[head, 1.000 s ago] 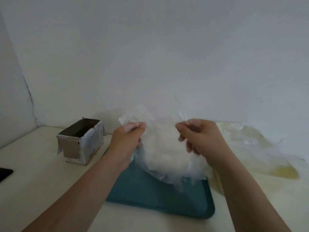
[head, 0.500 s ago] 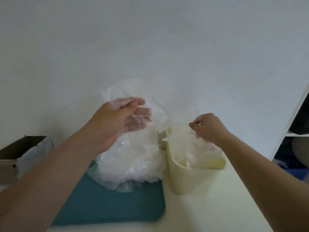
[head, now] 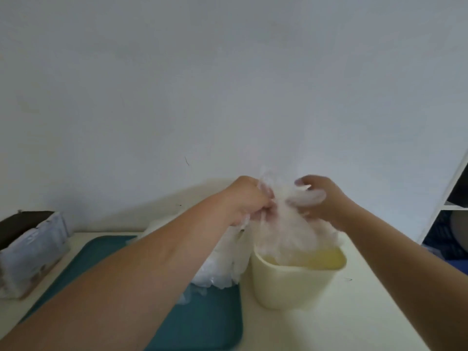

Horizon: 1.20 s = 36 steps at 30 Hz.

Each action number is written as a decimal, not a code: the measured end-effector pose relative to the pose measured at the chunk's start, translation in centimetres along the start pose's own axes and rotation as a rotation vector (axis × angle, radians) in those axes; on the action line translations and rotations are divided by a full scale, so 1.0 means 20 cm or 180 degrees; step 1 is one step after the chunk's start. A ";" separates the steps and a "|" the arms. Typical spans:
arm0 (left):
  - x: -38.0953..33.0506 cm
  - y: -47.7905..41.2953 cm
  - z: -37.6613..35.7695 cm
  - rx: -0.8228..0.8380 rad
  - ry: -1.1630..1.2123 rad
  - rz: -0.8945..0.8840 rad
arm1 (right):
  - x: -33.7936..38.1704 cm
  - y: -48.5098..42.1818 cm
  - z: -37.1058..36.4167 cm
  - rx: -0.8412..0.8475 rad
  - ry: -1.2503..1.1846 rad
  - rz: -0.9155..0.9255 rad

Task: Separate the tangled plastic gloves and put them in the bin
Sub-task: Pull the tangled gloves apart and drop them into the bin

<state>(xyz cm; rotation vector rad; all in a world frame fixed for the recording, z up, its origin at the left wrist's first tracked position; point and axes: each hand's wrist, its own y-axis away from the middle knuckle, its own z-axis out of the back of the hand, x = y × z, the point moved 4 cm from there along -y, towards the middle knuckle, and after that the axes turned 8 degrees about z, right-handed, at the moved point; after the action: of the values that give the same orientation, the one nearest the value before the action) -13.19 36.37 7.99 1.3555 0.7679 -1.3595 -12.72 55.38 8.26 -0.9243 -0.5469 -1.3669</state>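
Observation:
A cream plastic bin (head: 291, 285) stands on the table right of the teal tray (head: 202, 323). A wad of clear plastic gloves (head: 288, 234) bulges out of the bin's mouth. My left hand (head: 247, 198) grips the wad's left side with curled fingers. My right hand (head: 321, 198) presses on its upper right with fingers bent over the plastic. More tangled gloves (head: 222, 264) hang from my left hand down onto the tray, partly hidden by my left forearm.
An open cardboard box (head: 30, 247) wrapped in plastic stands at the far left of the cream table (head: 367, 312). A white shelf unit (head: 453, 198) rises at the right edge, with dark items on its shelves. A plain wall stands close behind.
My view has swung right. Both hands dropped and came together over the bin; the right hand pushed its gloves into the bin and the left hand brought its bunch against them.

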 end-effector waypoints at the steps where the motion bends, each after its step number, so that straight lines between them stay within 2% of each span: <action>1: 0.01 -0.02 -0.02 -0.0078 -0.0158 0.0047 | 0.01 0.01 0.06 -0.0135 0.0051 0.0075; 4: 0.01 -0.07 -0.08 -0.0303 -0.0458 0.0104 | 0.11 0.09 0.21 -0.0767 0.0637 0.0320; 6: -0.01 -0.09 -0.11 -0.0397 -0.0459 0.0201 | 0.18 0.12 0.20 -0.0923 0.0704 0.0539; 8: 0.02 -0.11 -0.13 -0.0429 -0.0460 0.0270 | 0.27 0.19 0.10 -0.0421 0.0920 0.0650; 11: 0.05 -0.11 -0.13 -0.0538 -0.0195 0.0403 | 0.29 0.30 -0.12 0.0945 0.1254 0.0194; 12: 0.04 -0.12 -0.11 -0.0610 -0.0117 0.0360 | 0.28 0.32 -0.17 0.1213 0.1359 0.0062; 17: 0.04 -0.04 0.10 -0.1120 0.0090 -0.0193 | 0.17 0.29 -0.33 0.1915 0.1686 -0.0370; 21: 0.12 0.05 0.23 -0.1124 0.0009 -0.0306 | 0.06 0.24 -0.47 0.2351 0.2702 -0.0269; 25: 0.20 0.18 0.33 -0.1127 -0.0222 -0.0453 | 0.05 0.21 -0.51 0.2456 0.3249 -0.0240; 29: 0.29 0.32 0.48 -0.1282 -0.0625 -0.0675 | 0.24 0.25 -0.42 0.2428 0.3423 -0.0139; 33: 0.43 0.41 0.65 -0.1532 -0.1168 -0.0631 | 0.49 0.28 -0.39 0.1833 0.3422 0.0289; 36: 0.57 0.45 0.77 -0.1730 -0.1861 -0.0380 | 0.65 0.29 -0.54 0.1246 0.2817 0.0892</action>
<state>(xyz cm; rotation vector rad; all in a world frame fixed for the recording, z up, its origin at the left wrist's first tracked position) -7.83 16.92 1.39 0.4574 0.7419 -1.4048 -6.97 38.72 11.22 -0.0258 0.0108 -1.2045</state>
